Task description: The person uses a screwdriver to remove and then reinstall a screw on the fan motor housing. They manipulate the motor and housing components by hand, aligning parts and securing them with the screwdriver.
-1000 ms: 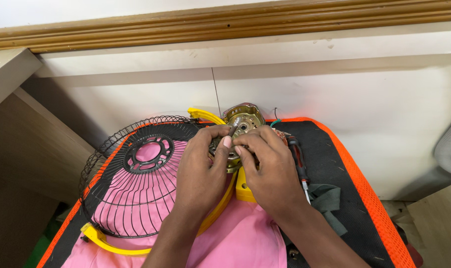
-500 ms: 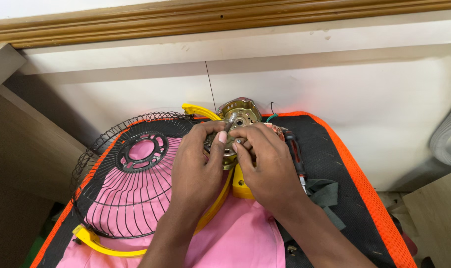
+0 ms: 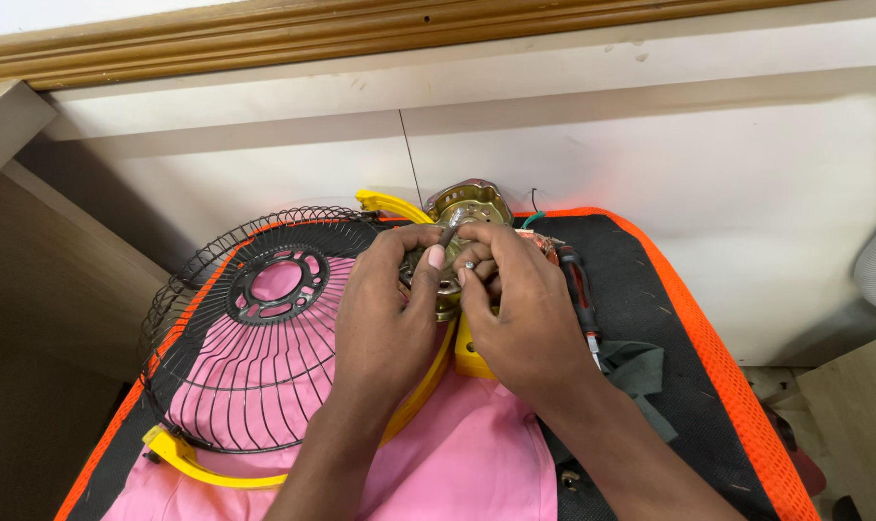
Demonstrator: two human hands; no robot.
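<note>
Both hands, left hand (image 3: 385, 314) and right hand (image 3: 520, 323), close their fingers on a bare metal fan motor (image 3: 462, 227) at the far edge of the black-and-orange mat (image 3: 679, 318). The black wire fan guard (image 3: 255, 328) lies detached beside it; the motor is not yet housed.

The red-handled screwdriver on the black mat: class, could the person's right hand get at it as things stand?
Probably yes. The screwdriver lies uncovered just beside the right hand, but that hand is busy on the fan motor and must let go first.
</note>
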